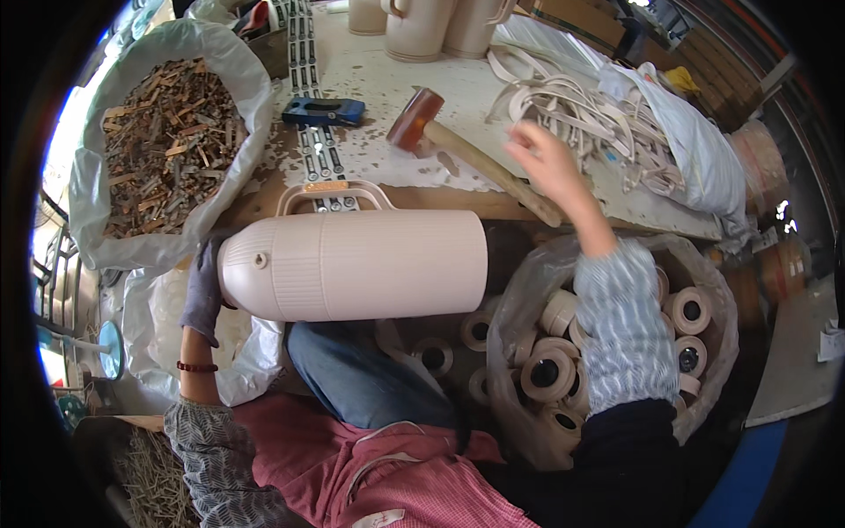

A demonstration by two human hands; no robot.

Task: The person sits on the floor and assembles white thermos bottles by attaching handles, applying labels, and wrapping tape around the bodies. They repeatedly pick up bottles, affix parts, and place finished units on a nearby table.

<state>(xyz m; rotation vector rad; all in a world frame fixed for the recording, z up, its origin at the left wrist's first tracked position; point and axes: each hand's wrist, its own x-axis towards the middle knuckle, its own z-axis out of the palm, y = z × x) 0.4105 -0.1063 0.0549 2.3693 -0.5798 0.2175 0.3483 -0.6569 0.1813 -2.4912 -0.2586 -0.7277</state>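
Observation:
A pale pink ribbed vacuum jug casing (378,264) lies sideways across my lap, its narrow end to the left. My left hand (202,286), in a grey glove, grips that narrow end; part of its fingers is hidden behind the casing. A looped handle (383,195) stands along the casing's far side, with a tan patch on it. Over the table, my bare right hand (546,163) is raised with fingers apart and nothing in it. It is nearest to the heap of beige straps (590,114) and the wooden shaft of a mallet (480,163) with a reddish-brown head.
A bag of small metal pieces (172,145) stands at the left. Strips of metal fittings (302,53) run down the worn table (378,79), under a blue tool (323,111). Upright jugs (418,31) stand at the back. A bag of beige rings (546,374) sits below my right arm.

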